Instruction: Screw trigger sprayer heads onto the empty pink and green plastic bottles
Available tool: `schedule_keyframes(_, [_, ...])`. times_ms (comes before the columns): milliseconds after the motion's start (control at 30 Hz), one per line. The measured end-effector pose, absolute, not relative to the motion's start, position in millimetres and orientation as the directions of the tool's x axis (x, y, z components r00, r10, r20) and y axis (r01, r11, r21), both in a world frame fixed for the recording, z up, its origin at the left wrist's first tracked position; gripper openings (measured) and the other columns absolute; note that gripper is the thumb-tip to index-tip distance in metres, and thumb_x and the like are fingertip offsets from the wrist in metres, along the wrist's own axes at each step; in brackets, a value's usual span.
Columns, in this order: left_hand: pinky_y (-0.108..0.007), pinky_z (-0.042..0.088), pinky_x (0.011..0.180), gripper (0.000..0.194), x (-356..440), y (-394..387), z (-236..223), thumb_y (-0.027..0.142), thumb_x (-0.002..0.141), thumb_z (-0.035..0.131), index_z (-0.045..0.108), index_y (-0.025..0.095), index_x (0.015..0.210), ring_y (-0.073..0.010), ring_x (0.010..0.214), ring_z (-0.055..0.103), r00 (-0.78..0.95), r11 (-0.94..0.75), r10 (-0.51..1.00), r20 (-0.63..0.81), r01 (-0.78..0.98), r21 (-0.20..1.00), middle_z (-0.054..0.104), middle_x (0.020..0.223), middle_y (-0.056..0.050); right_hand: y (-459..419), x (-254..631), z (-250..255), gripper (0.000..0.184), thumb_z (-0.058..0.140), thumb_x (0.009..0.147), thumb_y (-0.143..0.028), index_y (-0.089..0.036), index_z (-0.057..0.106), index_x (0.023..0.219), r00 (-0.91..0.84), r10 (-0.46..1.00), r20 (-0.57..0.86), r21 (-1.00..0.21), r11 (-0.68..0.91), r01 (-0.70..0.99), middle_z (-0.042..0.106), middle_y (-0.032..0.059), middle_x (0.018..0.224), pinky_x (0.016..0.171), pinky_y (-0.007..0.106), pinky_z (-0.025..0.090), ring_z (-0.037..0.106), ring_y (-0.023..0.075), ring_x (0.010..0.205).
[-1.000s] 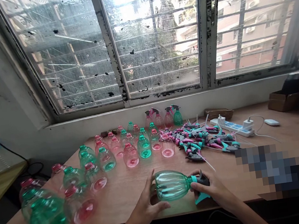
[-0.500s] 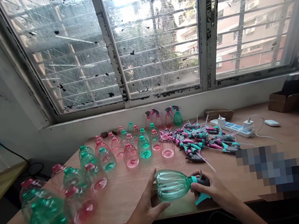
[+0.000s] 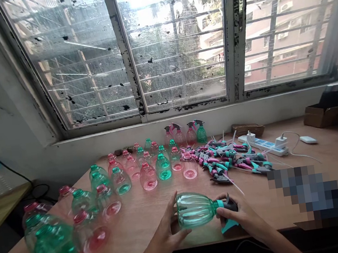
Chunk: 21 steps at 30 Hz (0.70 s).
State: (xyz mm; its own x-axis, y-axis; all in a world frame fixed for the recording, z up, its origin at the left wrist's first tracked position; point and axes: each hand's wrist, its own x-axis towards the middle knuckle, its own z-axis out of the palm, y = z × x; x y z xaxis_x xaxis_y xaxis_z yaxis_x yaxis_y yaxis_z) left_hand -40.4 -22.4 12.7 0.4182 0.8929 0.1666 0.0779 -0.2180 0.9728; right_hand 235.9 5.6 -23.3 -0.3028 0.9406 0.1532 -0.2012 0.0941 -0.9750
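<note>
A clear green spray bottle (image 3: 196, 209) lies on its side in the air over the table's front edge, its base to the left. Round the base end curves my left hand (image 3: 169, 223), with the thumb below and the fingers behind the bottle. My right hand (image 3: 235, 213) grips the black and teal spray head (image 3: 228, 205) at the bottle's neck; its thumb presses on the teal collar. A teal trigger hangs below the right fingers. Several fingertips of both hands are hidden behind the bottle and head.
Several open pink and green bottles (image 3: 148, 175) stand on the left of the table (image 3: 144, 218). Loose spray heads (image 3: 220, 157) lie heaped behind my hands. Finished-looking spray bottles (image 3: 200, 132) stand by the wall. A power strip (image 3: 266, 144) and a blurred-out patch are to the right.
Hardly anything differs. Both hands keep their hold on the spray bottle in nearly the same place, and the view shifts very slightly.
</note>
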Motion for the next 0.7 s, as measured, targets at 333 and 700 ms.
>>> schedule_keyframes(333, [-0.053,0.032,0.119,0.091,-41.2,-25.5,18.8,0.030,0.084,0.076,0.022,0.029,0.157,-0.0338,0.139,0.047,0.422,-0.192,0.895,0.145,0.071,0.979,0.047,0.153,-0.012,2.5,236.0,-17.3,0.035,0.079,0.081,-0.042,-0.017,0.063,0.100,-0.289,0.947,0.138,-0.979,0.086,-0.186,0.073,0.0010,0.072,0.059,0.033,0.056,0.069,0.0200,0.062])
schedule_keyframes(700, [-0.049,0.031,0.120,0.105,-39.0,-25.4,19.7,0.023,0.083,0.077,0.006,0.033,0.158,-0.0304,0.142,0.043,0.464,-0.173,0.876,0.129,0.053,0.984,0.051,0.151,-0.009,3.1,235.3,-18.0,0.038,0.080,0.080,-0.044,-0.017,0.063,0.099,-0.295,0.946,0.131,-0.980,0.079,-0.182,0.072,0.0010,0.071,0.057,0.032,0.056,0.069,0.0200,0.061])
